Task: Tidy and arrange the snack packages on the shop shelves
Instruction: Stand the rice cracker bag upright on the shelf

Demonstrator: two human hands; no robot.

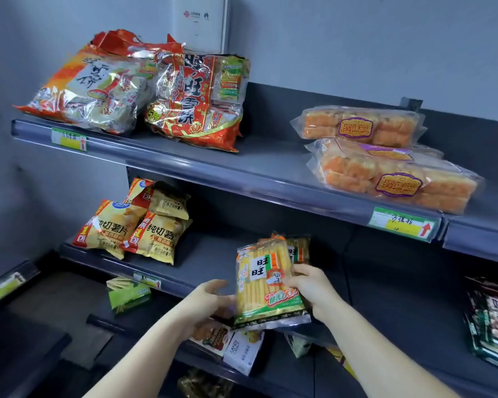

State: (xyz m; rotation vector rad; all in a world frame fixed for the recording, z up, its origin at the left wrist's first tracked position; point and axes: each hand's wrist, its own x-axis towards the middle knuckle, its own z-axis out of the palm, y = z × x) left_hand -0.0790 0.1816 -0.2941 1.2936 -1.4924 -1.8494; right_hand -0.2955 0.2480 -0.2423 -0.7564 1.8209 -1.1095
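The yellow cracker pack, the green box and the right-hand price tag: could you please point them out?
yellow cracker pack (264, 285): head view, middle of its front.
green box (130, 298): head view, its front face.
right-hand price tag (400, 227): head view, its yellow field.

dark grey metal shelves (270, 165) carry green-and-yellow paper price tags (403, 224) with red arrows. two crinkled foil bags of rice crackers (196, 101) are red, orange and gold with black characters. clear plastic packs of orange cakes (397, 179) wear gold oval labels rimmed in purple. small yellow crisp packets (156, 237) have red side bands. the yellow plastic pack of stick crackers (268, 280) has a green bottom band and a white label with black characters.
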